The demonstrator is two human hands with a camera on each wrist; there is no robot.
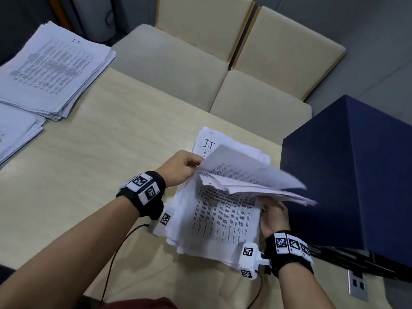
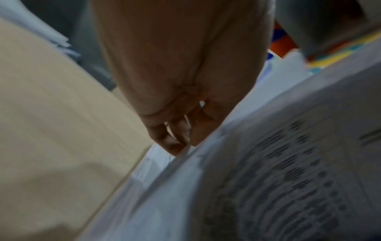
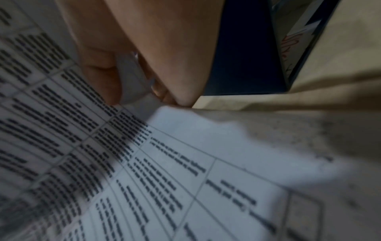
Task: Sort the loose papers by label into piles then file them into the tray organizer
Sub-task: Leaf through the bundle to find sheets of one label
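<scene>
far left on the wooden table sits a sorted pile with "it" written on its top sheet, and a second pile lies just in front of it at the frame's edge, both well apart from the work. moving right, the left hand reaches in palm down, wrist raised off the table, its fingers curled together and pinching the left edge of a lifted bundle of sheets. under that bundle lies the loose stack, ragged-edged and fanned, with another sheet marked "it" peeking out at its far end. the right hand comes in low at the stack's right side, thumb and fingers closed on the bundle's underside corner, paper visibly wedged between thumb and fingers in the right wrist view. furthest right, the dark blue tray organizer stands just beside the stack. the likely trouble: the bundle is thick and uneven and held only at two edges, so sheets could slide out and fall back onto the stack, mixing labels; its free edge also hangs close to the organizer's wall and could catch and crumple there. labels hidden inside the bundle may not all match, so it could land on the wrong pile.
</scene>
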